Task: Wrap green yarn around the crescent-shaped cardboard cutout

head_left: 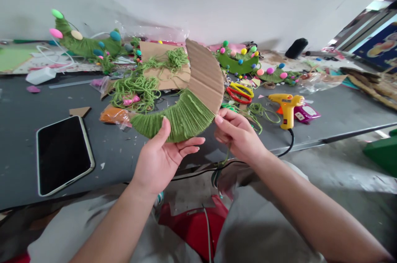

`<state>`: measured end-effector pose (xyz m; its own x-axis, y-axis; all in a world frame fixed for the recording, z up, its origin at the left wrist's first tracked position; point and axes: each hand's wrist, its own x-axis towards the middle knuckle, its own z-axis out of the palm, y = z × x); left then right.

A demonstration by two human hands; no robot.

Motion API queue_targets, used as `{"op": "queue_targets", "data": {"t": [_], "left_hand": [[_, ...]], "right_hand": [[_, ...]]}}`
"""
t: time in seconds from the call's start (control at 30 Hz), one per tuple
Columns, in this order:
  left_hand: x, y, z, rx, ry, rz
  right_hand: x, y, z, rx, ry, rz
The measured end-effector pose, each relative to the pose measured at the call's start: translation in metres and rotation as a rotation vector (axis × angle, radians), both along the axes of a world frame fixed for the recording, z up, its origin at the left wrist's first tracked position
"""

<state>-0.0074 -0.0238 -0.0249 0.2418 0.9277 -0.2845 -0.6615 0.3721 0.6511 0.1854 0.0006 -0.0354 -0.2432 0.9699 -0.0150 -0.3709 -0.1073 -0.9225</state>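
A cardboard crescent [206,75] is raised over the table's front edge, its lower left half wound with green yarn [182,118] and its upper right half bare. My left hand [163,155] grips the wound part from below, thumb in front and fingers behind. At the border between yarn and bare cardboard, my right hand [234,132] pinches the green yarn strand against the crescent's outer edge. A length of yarn hangs under that hand. Behind the crescent lies a loose tangle of green yarn [136,89], partly on a cardboard sheet [161,50].
A phone [64,155] lies at left on the grey table [18,130]. To the right are a yellow glue gun [287,108] with its cord, scissors [240,91] and a purple packet [305,112]. Finished-looking green crescents with colored balls [89,44] stand along the wall.
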Motion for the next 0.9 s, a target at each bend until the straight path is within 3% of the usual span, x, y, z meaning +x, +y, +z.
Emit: {"op": "queue_targets", "data": {"t": [0.63, 0.9], "left_hand": [[0.0005, 0.0009, -0.0003, 0.017, 0.037, 0.064], [0.0002, 0.0057, -0.0059, 0.159, 0.229, 0.292]], "right_hand": [[0.004, 0.0011, -0.0041, 0.094, -0.076, 0.006], [0.0012, -0.0012, -0.0048, 0.1, -0.063, -0.007]]}}
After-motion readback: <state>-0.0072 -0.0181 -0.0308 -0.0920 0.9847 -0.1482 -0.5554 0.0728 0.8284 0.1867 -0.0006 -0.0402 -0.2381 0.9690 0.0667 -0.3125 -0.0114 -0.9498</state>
